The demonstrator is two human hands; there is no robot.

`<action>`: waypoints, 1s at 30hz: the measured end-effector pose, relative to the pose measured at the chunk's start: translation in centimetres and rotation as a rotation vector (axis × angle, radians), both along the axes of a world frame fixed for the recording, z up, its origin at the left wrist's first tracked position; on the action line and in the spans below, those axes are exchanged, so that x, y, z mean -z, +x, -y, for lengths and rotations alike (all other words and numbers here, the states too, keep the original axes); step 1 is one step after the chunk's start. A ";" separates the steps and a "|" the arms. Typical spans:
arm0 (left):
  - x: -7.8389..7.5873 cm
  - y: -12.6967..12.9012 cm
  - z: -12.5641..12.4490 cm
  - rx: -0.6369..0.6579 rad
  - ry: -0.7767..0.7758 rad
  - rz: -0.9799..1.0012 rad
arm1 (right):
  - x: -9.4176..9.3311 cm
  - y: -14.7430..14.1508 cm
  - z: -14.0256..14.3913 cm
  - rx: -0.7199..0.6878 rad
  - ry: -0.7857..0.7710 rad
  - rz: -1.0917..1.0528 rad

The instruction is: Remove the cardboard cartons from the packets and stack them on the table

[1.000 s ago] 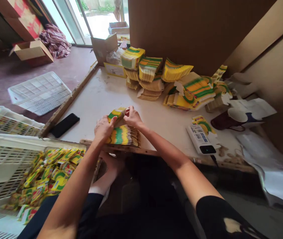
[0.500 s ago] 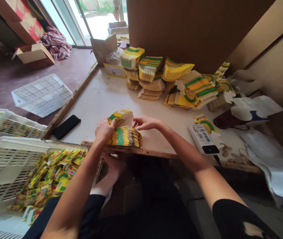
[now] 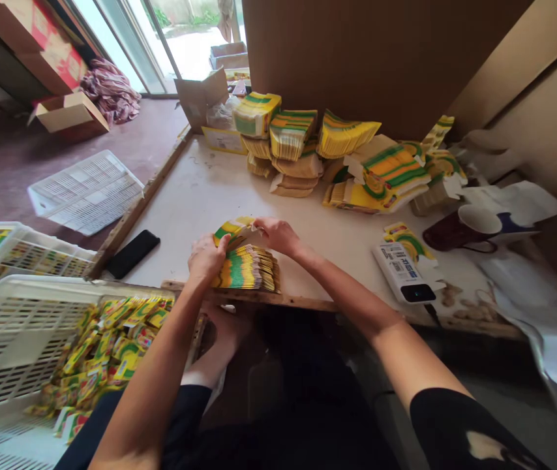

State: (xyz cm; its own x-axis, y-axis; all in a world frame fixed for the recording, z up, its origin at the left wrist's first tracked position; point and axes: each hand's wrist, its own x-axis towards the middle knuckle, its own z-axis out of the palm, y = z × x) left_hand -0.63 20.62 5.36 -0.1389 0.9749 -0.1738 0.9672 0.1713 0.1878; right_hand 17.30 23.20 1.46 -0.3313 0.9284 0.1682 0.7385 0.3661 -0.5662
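Note:
A small stack of flat yellow-and-green carton blanks (image 3: 248,269) lies at the near edge of the white table (image 3: 200,196). My left hand (image 3: 206,258) rests on the stack's left end and grips one blank (image 3: 232,230) lifted off the top. My right hand (image 3: 277,235) pinches the same blank at its right end, just above the stack. The blank is partly bent between both hands.
Several taller piles of the same blanks (image 3: 302,147) stand at the table's far side. A black phone (image 3: 132,253) lies left, a power bank (image 3: 403,273) and a mug (image 3: 464,228) right. A white crate (image 3: 24,307) with folded small boxes (image 3: 107,346) sits at my lower left.
My right hand, which had drawn away to the right half a second ago, has come back onto the lifted blank. My left hand has stayed on the stack.

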 end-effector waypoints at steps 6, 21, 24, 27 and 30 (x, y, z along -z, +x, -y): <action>0.0 0.1 0.1 -0.016 -0.004 0.016 | -0.2 -0.1 0.8 0.035 0.010 0.070; 0.0 0.0 0.2 0.007 0.016 0.034 | -0.3 -1.1 -1.5 0.064 -0.006 -0.034; 0.1 0.0 0.3 0.018 0.011 0.032 | -0.5 -1.8 -1.9 0.086 -0.022 -0.050; 0.1 -0.1 0.4 0.030 0.006 0.031 | -0.5 -2.5 -1.8 0.131 -0.051 -0.067; 0.0 -0.1 0.5 0.036 -0.015 0.024 | -0.5 -3.3 -1.8 0.176 -0.095 -0.092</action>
